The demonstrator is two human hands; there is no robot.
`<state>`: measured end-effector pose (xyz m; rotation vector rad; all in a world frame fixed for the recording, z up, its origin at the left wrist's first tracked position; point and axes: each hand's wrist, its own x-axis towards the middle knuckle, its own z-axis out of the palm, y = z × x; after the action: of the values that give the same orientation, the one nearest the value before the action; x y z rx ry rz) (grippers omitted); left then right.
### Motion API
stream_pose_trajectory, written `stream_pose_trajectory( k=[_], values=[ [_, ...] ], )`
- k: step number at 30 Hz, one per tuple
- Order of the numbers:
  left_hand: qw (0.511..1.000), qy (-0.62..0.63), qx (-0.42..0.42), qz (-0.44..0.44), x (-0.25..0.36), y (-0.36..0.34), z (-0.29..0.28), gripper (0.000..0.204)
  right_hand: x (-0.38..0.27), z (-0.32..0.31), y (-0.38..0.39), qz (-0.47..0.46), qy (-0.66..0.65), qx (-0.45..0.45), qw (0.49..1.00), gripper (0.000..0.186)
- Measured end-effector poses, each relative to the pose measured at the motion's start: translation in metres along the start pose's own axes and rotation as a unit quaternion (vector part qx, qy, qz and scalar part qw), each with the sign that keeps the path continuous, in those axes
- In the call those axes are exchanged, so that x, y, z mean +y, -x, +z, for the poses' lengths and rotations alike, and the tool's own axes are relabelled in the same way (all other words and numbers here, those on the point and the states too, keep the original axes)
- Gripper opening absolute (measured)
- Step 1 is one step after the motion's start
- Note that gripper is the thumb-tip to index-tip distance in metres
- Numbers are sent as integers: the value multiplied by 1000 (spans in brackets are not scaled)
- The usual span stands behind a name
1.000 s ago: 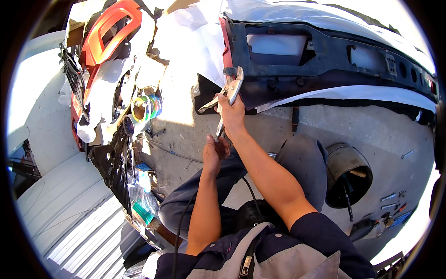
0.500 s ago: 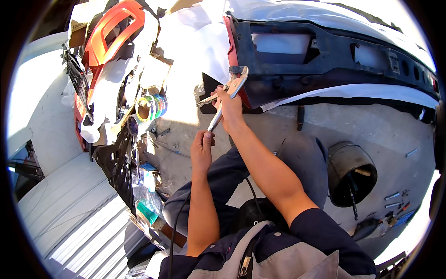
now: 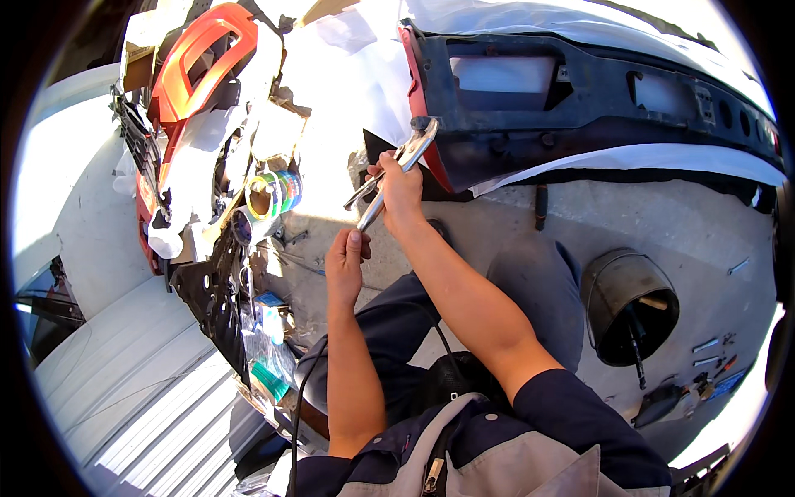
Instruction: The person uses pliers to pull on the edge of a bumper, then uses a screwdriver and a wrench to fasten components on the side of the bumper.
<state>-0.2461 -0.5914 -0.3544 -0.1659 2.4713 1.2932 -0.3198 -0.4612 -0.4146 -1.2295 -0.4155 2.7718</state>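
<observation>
My right hand [image 3: 402, 186] is closed around the body of silver locking pliers [image 3: 425, 139]. Their jaws are at the red edge [image 3: 411, 74] of a long dark bumper panel [image 3: 513, 123], on a small dark piece there. Below and left, my left hand [image 3: 348, 253] grips the lower end of the pliers' long handle, fingers curled around it. The panel lies on white sheeting [image 3: 360, 74] beyond my hands; whether the jaws are fully clamped I cannot tell.
A red trim part [image 3: 175, 91], cardboard scraps and cans [image 3: 273, 195] crowd the left, beside white metal panels [image 3: 91, 207]. A dark-handled tool [image 3: 540, 207] lies below the bumper. A dark helmet-like shell [image 3: 617, 302] and scattered small tools [image 3: 705, 362] lie right on the concrete.
The lower handle of the pliers has swung left and slightly up, my left hand moving with it. My right hand has shifted slightly left, while the jaws stay at the panel's red edge.
</observation>
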Motion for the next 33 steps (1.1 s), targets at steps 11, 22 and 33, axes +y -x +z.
stream_pose_trajectory(
  k=[11, 22, 33],
  values=[
    [982, -188, 4, 32, 27, -21, -32, 41, 4, 21, 3, 17, -30, 27, 999, 18],
    [902, -402, -143, 72, 102, -61, -27, 67, -19, 21, 1, 61, -4, -6, 998, 31],
    [960, -240, -142, -12, 66, -61, -33, 56, -29, -3, 0, 111, 69, -87, 988, 22]
  ],
)
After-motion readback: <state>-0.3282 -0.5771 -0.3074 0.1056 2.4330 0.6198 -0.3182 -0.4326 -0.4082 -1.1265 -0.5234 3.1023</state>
